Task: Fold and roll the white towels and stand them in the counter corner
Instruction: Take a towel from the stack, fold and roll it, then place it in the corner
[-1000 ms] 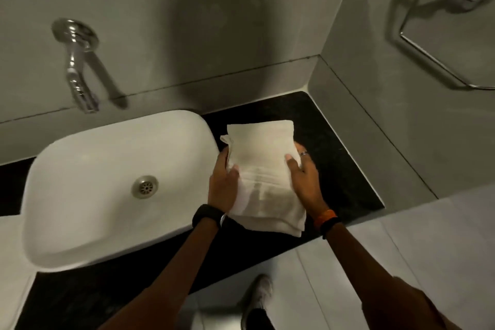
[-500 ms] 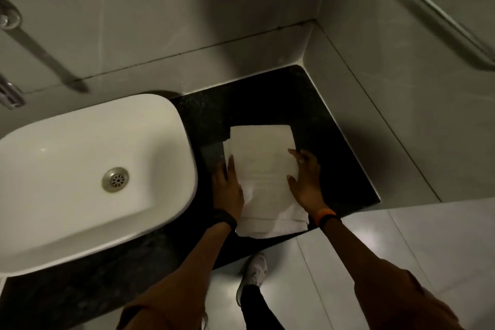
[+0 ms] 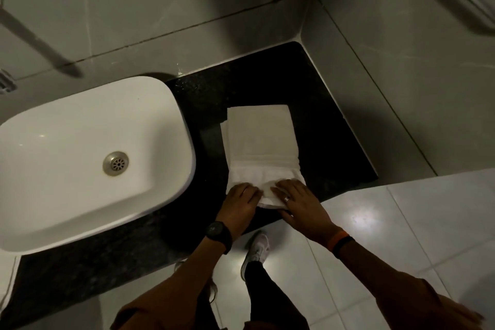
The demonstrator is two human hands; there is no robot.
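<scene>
A folded white towel (image 3: 261,139) lies flat on the black counter (image 3: 334,147), to the right of the basin. Its near end is curled over into a small roll. My left hand (image 3: 239,198) and my right hand (image 3: 296,195) press on that near end side by side, fingers curled over the rolled edge. The counter corner (image 3: 297,47) lies beyond the towel's far end, where the two grey walls meet.
A white basin (image 3: 88,158) fills the counter's left part. The edge of another white cloth (image 3: 9,284) shows at the far left. Grey tiled walls close off the back and right. Below the counter edge are a pale tiled floor and my shoe (image 3: 257,248).
The towel went from held above the counter to lying flat on it. My hands slid from its sides to its near end, which is now curled over.
</scene>
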